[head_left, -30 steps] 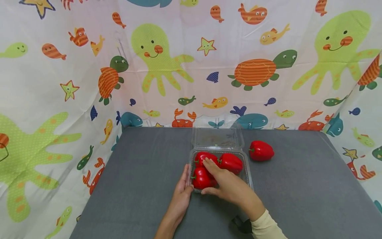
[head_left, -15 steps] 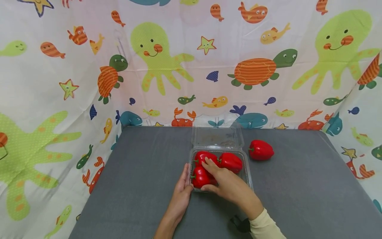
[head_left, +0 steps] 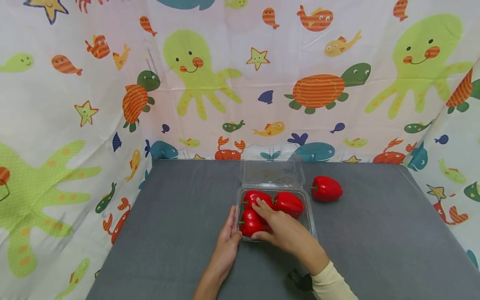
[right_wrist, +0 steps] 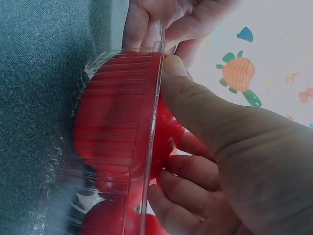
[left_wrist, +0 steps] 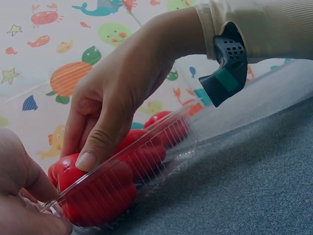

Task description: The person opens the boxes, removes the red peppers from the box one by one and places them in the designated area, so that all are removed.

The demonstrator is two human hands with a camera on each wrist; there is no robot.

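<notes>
A clear plastic clamshell container stands on the grey table, its lid folded back. Inside lie red bell peppers: one at the front left, one at the back left and one at the right. My left hand holds the container's near left corner, thumb on the rim and fingers along the side wall. My right hand reaches in from the right and grips the front-left pepper, thumb on its near side, fingers over its far side. The right wrist view shows this pepper through the ribbed wall.
Another red bell pepper lies on the table right of the container. A cloth printed with sea animals hangs behind and at the sides. A dark wrist camera mount sits on the right wrist.
</notes>
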